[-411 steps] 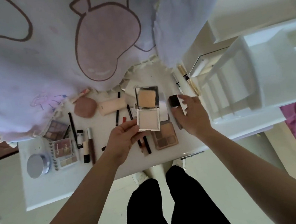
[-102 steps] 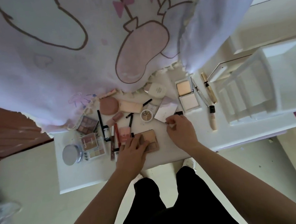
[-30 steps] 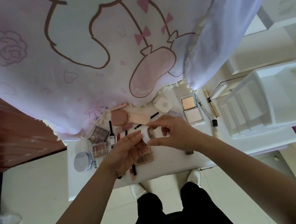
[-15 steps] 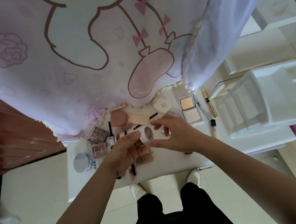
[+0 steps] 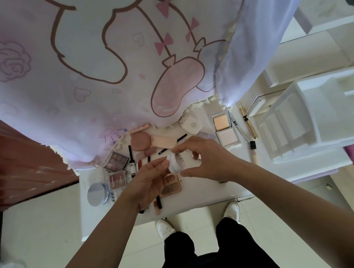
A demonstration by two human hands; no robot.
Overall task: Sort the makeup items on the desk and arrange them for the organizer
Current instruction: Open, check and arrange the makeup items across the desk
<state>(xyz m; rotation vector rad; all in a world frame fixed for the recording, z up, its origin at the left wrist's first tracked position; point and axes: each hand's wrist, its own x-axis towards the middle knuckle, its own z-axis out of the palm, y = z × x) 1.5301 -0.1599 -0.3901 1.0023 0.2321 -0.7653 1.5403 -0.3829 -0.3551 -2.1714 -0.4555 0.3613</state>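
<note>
A small round white jar [image 5: 176, 164] is lifted above the white desk [image 5: 200, 201], tilted on its side. My right hand [image 5: 204, 157] grips it between forefinger and thumb, and the fingertips of my left hand [image 5: 149, 180] hold its left edge. Under my hands lies a brown eyeshadow palette [image 5: 170, 187]. An open square compact [image 5: 225, 131] lies at the back right, next to the white organizer [image 5: 314, 115].
Left of my hands lie two eyeshadow palettes [image 5: 116, 168], a silver-lidded round jar [image 5: 98, 194], pencils and lip tubes. A pink round compact [image 5: 140, 141] and a peach case lie behind. A gold tube [image 5: 248, 124] and concealer stick [image 5: 253, 151] lie by the organizer. A patterned curtain [image 5: 99, 65] overhangs the desk's back.
Since a second ago both hands still hold the jar at the same spot; it has turned slightly in my fingers. Earlier my hands rested on the palette and a card on the desk.
</note>
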